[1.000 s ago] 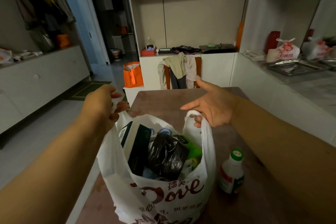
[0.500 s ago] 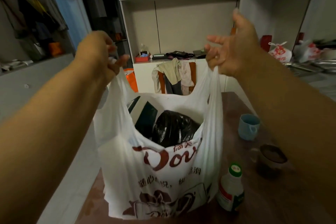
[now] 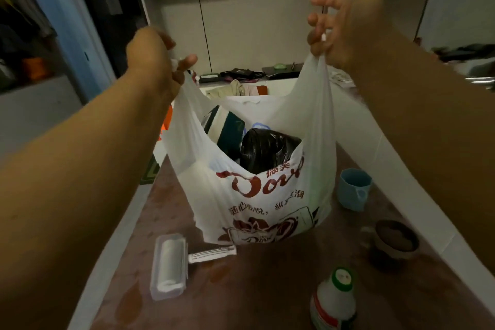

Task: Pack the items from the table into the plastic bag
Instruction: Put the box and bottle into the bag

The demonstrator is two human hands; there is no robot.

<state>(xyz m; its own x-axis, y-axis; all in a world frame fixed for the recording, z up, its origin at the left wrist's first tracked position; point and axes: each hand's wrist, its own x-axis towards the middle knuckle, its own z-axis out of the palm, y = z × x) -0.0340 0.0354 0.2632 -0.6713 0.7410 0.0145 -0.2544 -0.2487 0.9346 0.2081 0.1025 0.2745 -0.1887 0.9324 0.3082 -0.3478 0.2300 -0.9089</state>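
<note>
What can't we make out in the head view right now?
- Plastic bag: lower contents, hidden by its printed wall and the black bag.
- Bottle: base cut off by the bottom edge.
- Right hand: grip on the handle, hidden behind its own back.
- Counter clutter: blurred, too small.

Both hands up, holding the white plastic bag open by its handles. Left hand grips one handle in a fist; right hand has the other hooked under its lower fingers, upper fingers spread. Below the fingers, inside the bag: black bundle & dark green box. On the table: lint roller, blue cup, brown cup, white bottle w/ green cap.
</note>
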